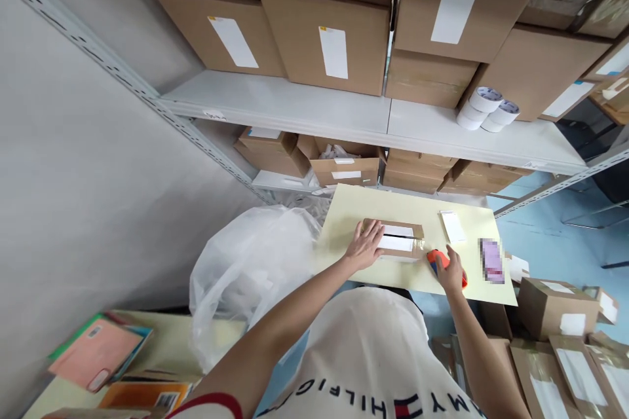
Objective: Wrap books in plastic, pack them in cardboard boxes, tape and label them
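Note:
A small brown cardboard box [417, 231] lies on the pale yellow table, with a white label [397, 243] on top, a dark line across it and shiny clear tape at its right end. My left hand [366, 245] rests on the box's left end, fingers stretched out flat. Just right of the box, my right hand [451, 272] is closed around an orange-and-blue tool, which looks like a tape dispenser [433, 258]. Part of it is hidden under my fingers.
On the table [354, 203] lie a white paper slip [453, 226] and a blurred purple item [492, 260]. Shelves with boxes and tape rolls [485, 99] stand behind. A translucent plastic bag [246, 268] is at left; more cartons [555, 308] sit at right.

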`<action>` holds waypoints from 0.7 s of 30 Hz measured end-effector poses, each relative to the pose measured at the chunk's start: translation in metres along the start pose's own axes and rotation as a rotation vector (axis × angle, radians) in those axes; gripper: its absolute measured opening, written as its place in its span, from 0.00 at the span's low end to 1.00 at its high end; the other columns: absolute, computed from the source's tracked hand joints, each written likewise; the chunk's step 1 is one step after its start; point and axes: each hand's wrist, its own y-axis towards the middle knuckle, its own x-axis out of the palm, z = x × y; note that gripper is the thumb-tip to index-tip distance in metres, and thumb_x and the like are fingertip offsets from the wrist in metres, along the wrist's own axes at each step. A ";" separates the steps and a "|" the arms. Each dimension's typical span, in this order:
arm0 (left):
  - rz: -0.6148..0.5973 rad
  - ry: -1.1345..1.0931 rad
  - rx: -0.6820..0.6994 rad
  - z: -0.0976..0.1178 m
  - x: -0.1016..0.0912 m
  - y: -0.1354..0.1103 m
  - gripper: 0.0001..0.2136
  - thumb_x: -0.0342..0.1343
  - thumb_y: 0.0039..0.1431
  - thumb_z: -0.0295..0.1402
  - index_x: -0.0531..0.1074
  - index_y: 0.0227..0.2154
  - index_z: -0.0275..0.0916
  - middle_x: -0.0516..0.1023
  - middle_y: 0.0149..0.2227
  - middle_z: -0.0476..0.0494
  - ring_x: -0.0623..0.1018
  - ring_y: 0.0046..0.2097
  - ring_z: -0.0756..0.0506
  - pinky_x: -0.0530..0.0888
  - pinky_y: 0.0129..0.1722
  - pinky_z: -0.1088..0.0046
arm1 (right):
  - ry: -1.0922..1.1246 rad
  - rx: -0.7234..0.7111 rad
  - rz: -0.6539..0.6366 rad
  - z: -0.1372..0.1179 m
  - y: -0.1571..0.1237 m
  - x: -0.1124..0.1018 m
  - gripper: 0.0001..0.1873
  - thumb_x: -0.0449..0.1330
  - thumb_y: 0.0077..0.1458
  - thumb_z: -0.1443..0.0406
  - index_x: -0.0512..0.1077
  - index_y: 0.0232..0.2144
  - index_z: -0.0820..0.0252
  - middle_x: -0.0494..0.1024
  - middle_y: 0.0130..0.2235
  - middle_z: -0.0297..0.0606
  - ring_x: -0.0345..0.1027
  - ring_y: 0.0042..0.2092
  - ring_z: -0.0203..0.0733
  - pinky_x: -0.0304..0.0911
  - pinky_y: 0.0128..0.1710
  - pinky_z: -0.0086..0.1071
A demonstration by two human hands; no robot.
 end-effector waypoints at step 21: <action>-0.046 -0.050 0.093 0.004 0.020 -0.006 0.34 0.51 0.61 0.48 0.52 0.67 0.39 0.51 0.69 0.36 0.51 0.70 0.35 0.47 0.67 0.49 | 0.313 -0.194 -0.272 -0.097 0.061 -0.066 0.26 0.51 0.55 0.47 0.75 0.36 0.62 0.79 0.31 0.41 0.70 0.31 0.44 0.66 0.32 0.34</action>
